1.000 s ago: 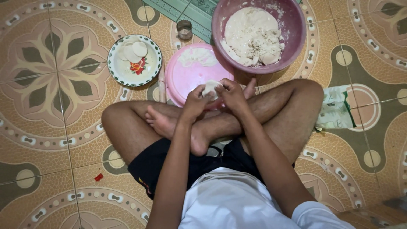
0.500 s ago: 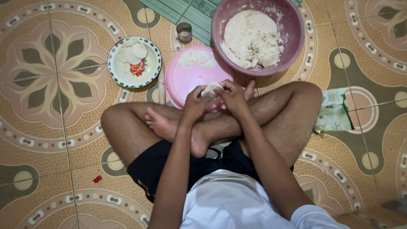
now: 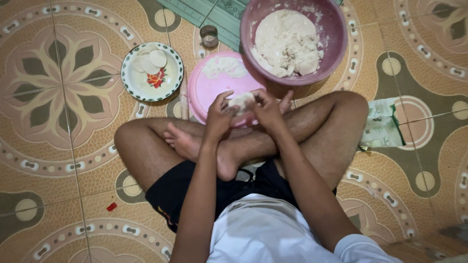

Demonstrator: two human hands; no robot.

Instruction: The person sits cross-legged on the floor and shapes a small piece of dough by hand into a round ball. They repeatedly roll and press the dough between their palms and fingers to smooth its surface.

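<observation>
Tan patterned floor tiles [image 3: 63, 146] (glossy), green mat [image 3: 209, 12] above.

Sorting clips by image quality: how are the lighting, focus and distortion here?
Head view: soft, warm, even light; slight glare on the tiled floor; the dough piece between left hand and right hand reads sharp; wide-lens bending shows at the edges; corners dim.

head camera, looking straight down, close
</observation>
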